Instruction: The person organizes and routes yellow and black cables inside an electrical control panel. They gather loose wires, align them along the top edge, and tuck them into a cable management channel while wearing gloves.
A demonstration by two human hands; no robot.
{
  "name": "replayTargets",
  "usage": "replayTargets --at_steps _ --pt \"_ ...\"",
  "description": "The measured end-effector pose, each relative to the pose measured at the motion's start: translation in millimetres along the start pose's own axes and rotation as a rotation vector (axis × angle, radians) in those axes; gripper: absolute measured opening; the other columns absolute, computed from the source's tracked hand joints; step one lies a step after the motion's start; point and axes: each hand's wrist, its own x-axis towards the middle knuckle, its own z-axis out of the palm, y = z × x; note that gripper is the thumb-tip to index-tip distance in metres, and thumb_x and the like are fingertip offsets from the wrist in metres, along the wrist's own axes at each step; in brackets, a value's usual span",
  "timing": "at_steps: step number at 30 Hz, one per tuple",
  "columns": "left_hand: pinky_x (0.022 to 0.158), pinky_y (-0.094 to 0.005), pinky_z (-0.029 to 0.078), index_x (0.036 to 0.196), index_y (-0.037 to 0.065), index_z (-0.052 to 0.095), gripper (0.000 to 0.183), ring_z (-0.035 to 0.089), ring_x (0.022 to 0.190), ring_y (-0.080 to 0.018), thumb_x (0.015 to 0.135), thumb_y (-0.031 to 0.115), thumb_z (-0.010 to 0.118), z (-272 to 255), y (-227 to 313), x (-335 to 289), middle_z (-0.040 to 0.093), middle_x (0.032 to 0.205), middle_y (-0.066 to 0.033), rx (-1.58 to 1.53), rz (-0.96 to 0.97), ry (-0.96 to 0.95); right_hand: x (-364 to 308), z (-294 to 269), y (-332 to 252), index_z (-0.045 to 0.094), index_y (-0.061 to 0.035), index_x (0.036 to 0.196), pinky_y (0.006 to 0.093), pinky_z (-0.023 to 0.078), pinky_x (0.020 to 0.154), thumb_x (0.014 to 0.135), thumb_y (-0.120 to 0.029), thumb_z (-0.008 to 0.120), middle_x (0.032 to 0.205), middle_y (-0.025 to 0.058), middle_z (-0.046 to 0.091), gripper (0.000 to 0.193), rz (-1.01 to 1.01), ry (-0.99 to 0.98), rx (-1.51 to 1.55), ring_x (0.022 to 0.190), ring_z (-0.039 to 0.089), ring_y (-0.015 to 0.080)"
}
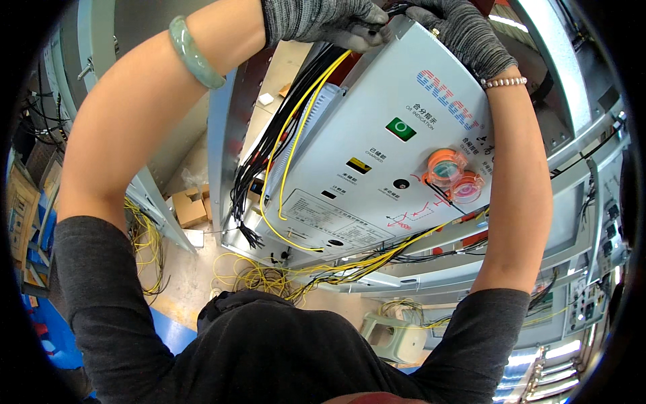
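Both my hands wear grey knit gloves and reach up to the top edge of a light grey switchgear panel (377, 135). My left hand (323, 20) pinches the upper end of a bundle of black and yellow wires (282, 135) that runs down the panel's left side. My right hand (457, 30) rests on the panel's top corner, fingers curled beside the same wire ends. A green bangle (194, 54) sits on my left wrist, a bead bracelet (503, 82) on the right. The panel face carries a green indicator (401, 128) and two orange-rimmed buttons (452, 176).
More yellow and black wires (350, 269) hang loose under the panel. Grey metal cabinet frames (585, 121) stand to the right and left. Cardboard boxes (188, 205) lie on the floor at the left, a pale green plastic stool (393, 337) stands below.
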Motion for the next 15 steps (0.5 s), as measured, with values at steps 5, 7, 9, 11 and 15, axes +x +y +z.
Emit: replayTargets --at_steps 5,7,9,11,15 --pt "0.063 -0.0283 0.051 0.094 0.005 0.067 0.028 0.062 0.066 -0.0159 0.085 0.031 0.063 33.3 25.0 -13.2 0.066 0.074 -0.0087 1.153 0.007 0.235 -5.9 -1.9 -8.8 0.065 0.0016 0.100 0.0305 0.049 0.077 0.086 -0.008 0.058 0.091 0.0155 0.068 0.019 0.052 0.015 -0.019 0.084 0.063 0.0201" --pt "0.074 -0.0282 0.049 0.099 0.007 0.069 0.035 0.063 0.075 -0.0167 0.082 0.038 0.064 11.9 0.9 2.7 0.068 0.079 -0.0080 1.028 0.203 0.323 1.1 0.2 0.5 0.065 0.0013 0.100 0.0308 0.049 0.077 0.086 -0.008 0.058 0.091 0.0157 0.068 0.019 0.028 0.013 -0.047 0.084 0.063 0.0208" --pt "0.077 -0.0287 0.049 0.100 0.007 0.069 0.036 0.063 0.079 -0.0175 0.083 0.038 0.064 12.0 -3.1 2.4 0.068 0.081 -0.0083 0.926 0.191 0.341 4.6 0.8 7.0 0.065 0.0010 0.100 0.0311 0.049 0.078 0.085 -0.008 0.058 0.091 0.0159 0.068 0.019 0.004 0.019 -0.063 0.084 0.063 0.0218" --pt "0.072 -0.0298 0.049 0.094 0.005 0.069 0.033 0.062 0.074 -0.0168 0.082 0.036 0.065 22.9 -8.9 0.4 0.067 0.075 -0.0077 0.812 0.192 0.384 3.4 2.3 8.8 0.065 0.0006 0.100 0.0314 0.049 0.078 0.085 -0.009 0.058 0.092 0.0162 0.068 0.019 -0.010 0.030 -0.060 0.085 0.063 0.0230" --pt "0.055 -0.0286 0.047 0.085 0.003 0.067 0.032 0.057 0.056 -0.0145 0.084 0.034 0.062 41.2 2.8 -12.3 0.061 0.064 -0.0053 0.699 0.134 0.401 3.0 6.4 13.2 0.066 0.0005 0.101 0.0317 0.048 0.079 0.086 -0.009 0.056 0.091 0.0166 0.067 0.020 0.020 -0.002 -0.001 0.084 0.063 0.0242"
